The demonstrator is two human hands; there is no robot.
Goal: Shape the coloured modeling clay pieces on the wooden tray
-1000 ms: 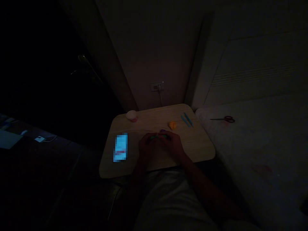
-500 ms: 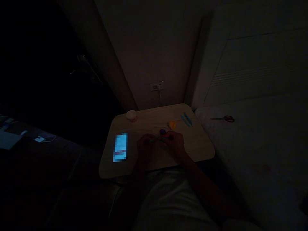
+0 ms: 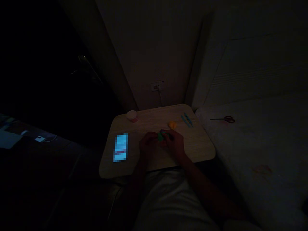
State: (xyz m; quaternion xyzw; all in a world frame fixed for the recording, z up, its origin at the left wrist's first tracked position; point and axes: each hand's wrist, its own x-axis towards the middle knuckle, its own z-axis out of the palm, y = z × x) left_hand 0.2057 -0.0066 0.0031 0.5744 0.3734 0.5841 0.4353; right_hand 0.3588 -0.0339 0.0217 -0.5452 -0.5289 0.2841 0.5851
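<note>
Pinching a green lump [image 3: 160, 137] over the table [image 3: 194, 146] in the head view, the right hand [image 3: 175, 140] faces the curled left hand [image 3: 147, 141], whose grasp is too dark to tell. From the green lump, an orange lump [image 3: 172, 124] lies toward one o'clock, blue sticks [image 3: 188, 119] toward two, a cup [image 3: 132, 116] toward ten

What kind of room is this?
Probably a room in a home, perhaps a bedroom, though it is too dark to be sure. Signs: a small wooden-topped table against the wall, a door handle at left, and a wall socket with a plug in it.
</note>
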